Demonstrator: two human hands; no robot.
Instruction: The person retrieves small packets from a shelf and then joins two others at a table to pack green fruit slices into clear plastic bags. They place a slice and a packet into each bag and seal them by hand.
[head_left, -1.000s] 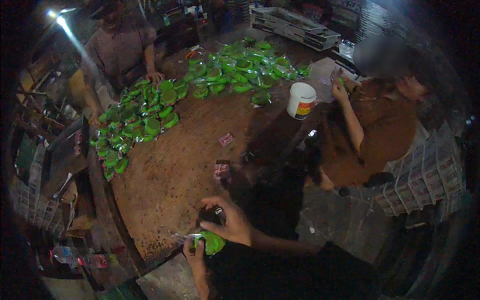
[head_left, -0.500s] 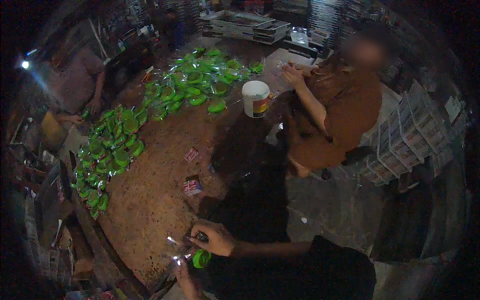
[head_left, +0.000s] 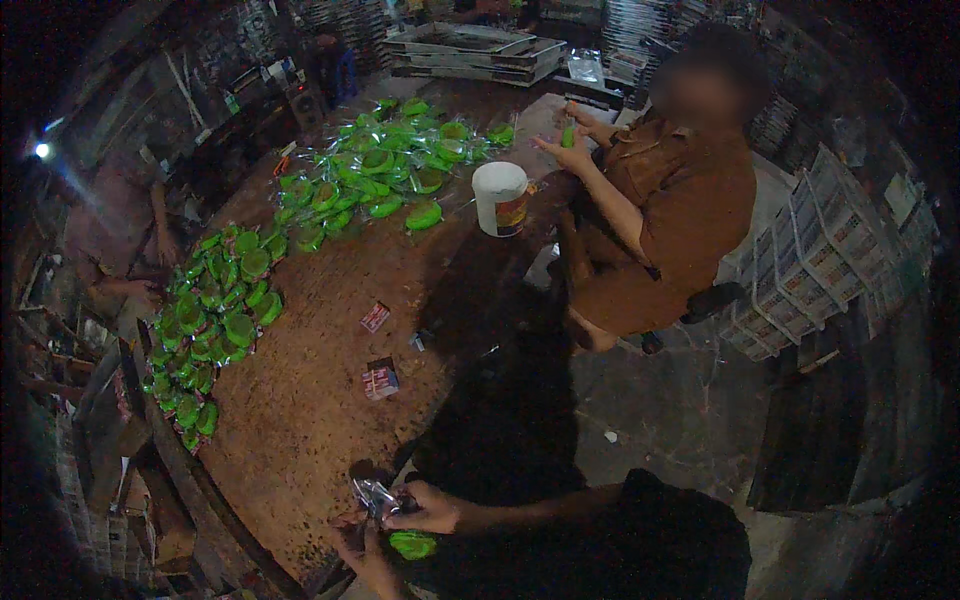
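Observation:
Near the bottom centre, my right hand is closed on a shiny clear plastic wrapper. Pinched fingers of my left hand hold the wrapper's near edge from below. Whether anything is inside the wrapper is too dark to tell. Just under my right hand lies a bright green round piece, touched by neither hand as far as I can see. Farther up the brown surface are two small printed cards or packets, one nearer and one farther.
Heaps of green wrapped round pieces lie at the left and far side of the brown surface. A white bucket stands beside a seated co-worker. Another person is at far left. Crates are stacked right.
My hands have come together around the wrapper, which is more spread out between them. The dark round thing in my right hand no longer shows. The co-worker now holds up a green piece.

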